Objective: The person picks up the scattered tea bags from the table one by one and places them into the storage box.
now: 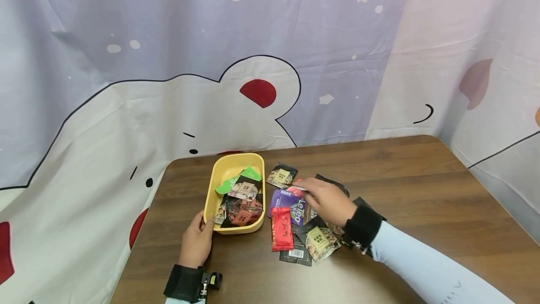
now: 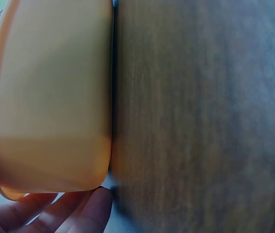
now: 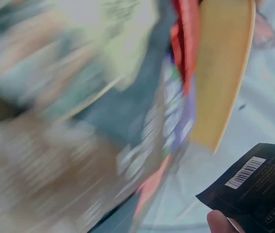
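My left hand (image 1: 197, 243) grips the near left corner of a yellow plastic basket (image 1: 214, 177), its fingers (image 2: 96, 208) against the outer wall. Inside the basket lie a green packet (image 1: 229, 183) and several dark sachets (image 1: 246, 209). My right hand (image 1: 331, 201) reaches over a loose pile of packets and pinches a black sachet (image 1: 281, 175) by one corner. In the right wrist view the barcode side of this sachet (image 3: 244, 189) shows between thumb and fingers. Below that hand are a purple packet (image 1: 288, 201), a red packet (image 1: 281, 230) and a black sachet with a yellow label (image 1: 318, 240).
More dark sachets (image 1: 332, 183) lie partly hidden under and behind the right hand and wrist. A brown wooden table (image 1: 405, 177) carries everything, its far edge running along a patterned curtain (image 1: 337, 60). A black sachet with a barcode (image 1: 296, 253) lies at the pile's near side.
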Tool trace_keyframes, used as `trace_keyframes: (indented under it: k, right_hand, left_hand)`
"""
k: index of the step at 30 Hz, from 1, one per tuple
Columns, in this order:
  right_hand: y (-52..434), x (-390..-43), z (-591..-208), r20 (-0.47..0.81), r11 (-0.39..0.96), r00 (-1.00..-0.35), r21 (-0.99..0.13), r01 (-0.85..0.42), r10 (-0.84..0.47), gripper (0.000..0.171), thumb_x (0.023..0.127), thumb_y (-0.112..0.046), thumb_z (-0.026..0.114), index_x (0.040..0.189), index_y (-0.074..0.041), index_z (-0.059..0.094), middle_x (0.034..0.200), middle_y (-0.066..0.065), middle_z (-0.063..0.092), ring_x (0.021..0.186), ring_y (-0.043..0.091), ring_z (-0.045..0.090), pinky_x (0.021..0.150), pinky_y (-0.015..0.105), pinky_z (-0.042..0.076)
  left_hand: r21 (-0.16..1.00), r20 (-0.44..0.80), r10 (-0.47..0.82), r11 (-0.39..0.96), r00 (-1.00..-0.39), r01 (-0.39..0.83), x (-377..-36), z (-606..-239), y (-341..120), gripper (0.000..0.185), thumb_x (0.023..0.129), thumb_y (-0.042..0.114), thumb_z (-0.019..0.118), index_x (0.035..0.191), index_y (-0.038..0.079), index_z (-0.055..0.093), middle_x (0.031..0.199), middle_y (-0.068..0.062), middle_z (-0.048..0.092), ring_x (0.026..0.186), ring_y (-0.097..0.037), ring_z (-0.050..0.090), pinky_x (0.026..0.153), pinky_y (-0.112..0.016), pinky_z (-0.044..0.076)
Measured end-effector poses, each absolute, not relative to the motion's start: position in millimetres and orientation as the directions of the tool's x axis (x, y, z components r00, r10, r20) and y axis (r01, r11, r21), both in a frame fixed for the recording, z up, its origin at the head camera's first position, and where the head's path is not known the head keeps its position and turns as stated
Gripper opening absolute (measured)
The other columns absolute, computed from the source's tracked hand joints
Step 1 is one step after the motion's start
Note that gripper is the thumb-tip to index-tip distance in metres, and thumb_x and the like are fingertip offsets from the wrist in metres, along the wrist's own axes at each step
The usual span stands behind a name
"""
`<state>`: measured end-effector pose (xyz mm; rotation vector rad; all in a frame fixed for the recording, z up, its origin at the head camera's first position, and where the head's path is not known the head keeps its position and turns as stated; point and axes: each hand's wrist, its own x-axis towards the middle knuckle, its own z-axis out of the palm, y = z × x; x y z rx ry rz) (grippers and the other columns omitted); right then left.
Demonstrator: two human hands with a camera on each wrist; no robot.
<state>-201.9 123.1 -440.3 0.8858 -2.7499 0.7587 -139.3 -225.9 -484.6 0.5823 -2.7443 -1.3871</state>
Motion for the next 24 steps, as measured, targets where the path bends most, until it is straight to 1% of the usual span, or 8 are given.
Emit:
trace_keyframes:
  k: [4,7,9,11,13,17,19,24]
  right_hand:
    - [91,-207,-434,0.27,0.641,-0.779,-0.452,-0.621,-0.565,0.039,0.102,-0.014,0.053,0.14,-0.014,0.061,0.135,0.007,0.066,0.122,0.022,0.064,0.106,0.045,0.05]
    - [69,-210,-432,0.262,0.603,-0.747,-0.456,-0.654,-0.612,0.04,0.102,-0.015,0.05,0.141,-0.013,0.06,0.139,0.008,0.064,0.13,0.024,0.06,0.11,0.045,0.047]
    - [56,-212,-432,0.26,0.583,-0.724,-0.451,-0.676,-0.639,0.041,0.103,-0.015,0.049,0.142,-0.013,0.059,0.141,0.009,0.063,0.134,0.026,0.056,0.113,0.045,0.044]
    - [45,-214,-432,0.255,0.568,-0.706,-0.445,-0.693,-0.661,0.041,0.104,-0.016,0.048,0.143,-0.012,0.058,0.142,0.009,0.062,0.136,0.026,0.055,0.114,0.044,0.043]
    - [35,-216,-433,0.244,0.564,-0.696,-0.437,-0.701,-0.676,0.042,0.104,-0.016,0.047,0.145,-0.012,0.056,0.144,0.009,0.06,0.137,0.026,0.053,0.115,0.044,0.042]
    - [18,-220,-433,0.221,0.568,-0.683,-0.412,-0.713,-0.697,0.044,0.104,-0.015,0.045,0.148,-0.014,0.052,0.147,0.006,0.058,0.138,0.023,0.052,0.116,0.042,0.042]
    - [10,-222,-433,0.221,0.563,-0.674,-0.403,-0.722,-0.705,0.044,0.104,-0.015,0.045,0.147,-0.015,0.052,0.146,0.005,0.058,0.138,0.022,0.053,0.115,0.041,0.042]
    - [-6,-225,-430,0.214,0.537,-0.654,-0.419,-0.732,-0.726,0.044,0.104,-0.014,0.045,0.147,-0.016,0.052,0.146,0.003,0.057,0.137,0.018,0.053,0.115,0.037,0.043]
  left_hand:
    - [0.783,-0.146,-0.329,0.538,-0.933,-0.312,-139,-485,-227,0.052,0.105,0.024,0.044,0.153,0.003,0.04,0.141,-0.025,0.058,0.12,-0.033,0.061,0.1,-0.05,0.052]
    - [0.784,-0.129,-0.329,0.544,-0.936,-0.299,-139,-486,-227,0.049,0.105,0.024,0.045,0.151,0.006,0.045,0.133,-0.022,0.064,0.111,-0.029,0.064,0.091,-0.043,0.054]
    - [0.784,-0.116,-0.328,0.549,-0.937,-0.29,-139,-487,-227,0.048,0.105,0.024,0.045,0.149,0.008,0.047,0.128,-0.02,0.067,0.106,-0.026,0.065,0.085,-0.036,0.053]
    - [0.784,-0.111,-0.325,0.552,-0.939,-0.284,-139,-487,-227,0.047,0.105,0.024,0.046,0.149,0.008,0.048,0.125,-0.018,0.068,0.103,-0.025,0.065,0.083,-0.033,0.052]
    - [0.786,-0.113,-0.322,0.55,-0.94,-0.283,-138,-488,-227,0.048,0.105,0.024,0.045,0.15,0.008,0.047,0.126,-0.019,0.068,0.104,-0.025,0.065,0.084,-0.034,0.053]
    - [0.788,-0.125,-0.322,0.543,-0.938,-0.291,-139,-487,-227,0.05,0.105,0.024,0.045,0.151,0.006,0.044,0.133,-0.021,0.065,0.114,-0.029,0.064,0.092,-0.043,0.054]
    - [0.788,-0.128,-0.324,0.541,-0.937,-0.295,-139,-487,-227,0.05,0.105,0.024,0.044,0.152,0.006,0.044,0.134,-0.022,0.064,0.116,-0.03,0.064,0.095,-0.045,0.053]
    - [0.787,-0.126,-0.324,0.543,-0.938,-0.293,-139,-488,-228,0.05,0.105,0.024,0.044,0.152,0.006,0.044,0.134,-0.022,0.064,0.115,-0.029,0.064,0.094,-0.044,0.053]
